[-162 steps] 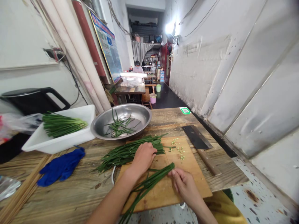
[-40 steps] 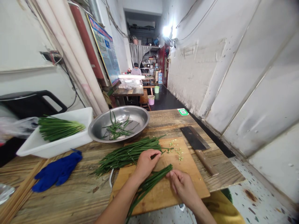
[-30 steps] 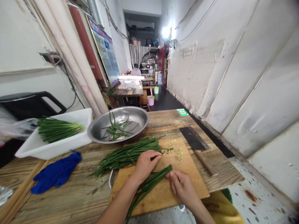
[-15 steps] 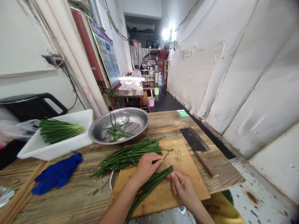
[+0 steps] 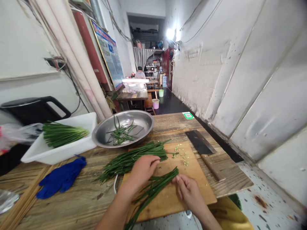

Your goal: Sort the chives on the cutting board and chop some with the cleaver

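My right hand [image 5: 188,188] pinches the trimmed end of a bunch of garlic chives [image 5: 155,188] between thumb and fingers. The bunch slants down to the left over the wooden cutting board [image 5: 201,188], its long leaves hanging past the near edge. My left hand [image 5: 145,167] hovers beside a larger pile of chives [image 5: 134,158] at the board's far left. Its fingers are curled toward the thumb, and anything between them is too small to make out. Small pale stem bits [image 5: 183,156] lie scattered on the board's far right part.
A cleaver [image 5: 203,147] lies right of the board. Behind the pile stands a steel bowl [image 5: 148,129] with loose chive leaves. To the left are a white tub [image 5: 59,153] of chives, a blue glove [image 5: 61,179] and a black kettle [image 5: 26,111]. A person [image 5: 139,73] sits far back.
My left hand has drawn back to the left, away from the bunch's end, and the leaf seen at its fingertips no longer shows. My right hand still grips the bunch, nearly unmoved.
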Action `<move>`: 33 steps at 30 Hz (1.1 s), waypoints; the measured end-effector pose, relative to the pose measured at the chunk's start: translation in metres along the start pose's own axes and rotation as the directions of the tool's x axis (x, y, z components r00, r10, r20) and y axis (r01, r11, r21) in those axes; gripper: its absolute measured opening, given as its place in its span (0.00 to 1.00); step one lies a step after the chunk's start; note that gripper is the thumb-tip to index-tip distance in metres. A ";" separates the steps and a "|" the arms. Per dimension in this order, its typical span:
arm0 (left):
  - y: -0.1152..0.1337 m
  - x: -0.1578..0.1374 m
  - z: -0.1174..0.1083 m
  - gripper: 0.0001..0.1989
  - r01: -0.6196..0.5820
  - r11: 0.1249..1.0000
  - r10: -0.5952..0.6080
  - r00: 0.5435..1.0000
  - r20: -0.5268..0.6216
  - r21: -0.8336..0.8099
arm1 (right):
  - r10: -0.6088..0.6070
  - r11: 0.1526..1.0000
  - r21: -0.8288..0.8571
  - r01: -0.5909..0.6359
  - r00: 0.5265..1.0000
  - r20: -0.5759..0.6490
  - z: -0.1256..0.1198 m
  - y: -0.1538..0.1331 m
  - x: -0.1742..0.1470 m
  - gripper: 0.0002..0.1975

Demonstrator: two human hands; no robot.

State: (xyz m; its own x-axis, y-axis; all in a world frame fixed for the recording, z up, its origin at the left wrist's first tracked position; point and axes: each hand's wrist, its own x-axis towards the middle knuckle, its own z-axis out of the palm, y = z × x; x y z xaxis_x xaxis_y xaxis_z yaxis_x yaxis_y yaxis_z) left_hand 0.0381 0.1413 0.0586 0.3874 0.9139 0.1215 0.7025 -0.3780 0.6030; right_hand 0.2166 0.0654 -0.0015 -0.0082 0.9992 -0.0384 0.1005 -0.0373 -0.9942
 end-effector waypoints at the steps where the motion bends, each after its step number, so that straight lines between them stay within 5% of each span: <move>1: -0.002 0.001 -0.005 0.12 0.042 0.995 -0.038 0.998 -0.042 0.096 | 0.004 1.000 0.005 -0.004 1.000 0.002 0.000 0.000 0.000 0.26; 10: -0.003 0.014 0.003 0.07 -0.052 0.888 0.004 0.994 0.106 0.458 | 0.016 1.000 0.023 -0.016 1.000 0.020 0.000 0.002 0.000 0.26; 33: -0.016 0.015 0.024 0.08 -0.016 0.887 0.035 0.999 -0.033 0.461 | -0.002 1.000 0.013 0.002 1.000 0.025 -0.001 0.006 0.001 0.24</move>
State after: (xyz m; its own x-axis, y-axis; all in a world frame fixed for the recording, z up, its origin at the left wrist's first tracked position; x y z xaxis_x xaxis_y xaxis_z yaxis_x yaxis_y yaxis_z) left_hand 0.0472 0.1571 0.0319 0.3917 0.9046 0.1680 0.8924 -0.4180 0.1702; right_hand 0.2177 0.0665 -0.0075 -0.0331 0.9987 -0.0384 0.0877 -0.0353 -0.9955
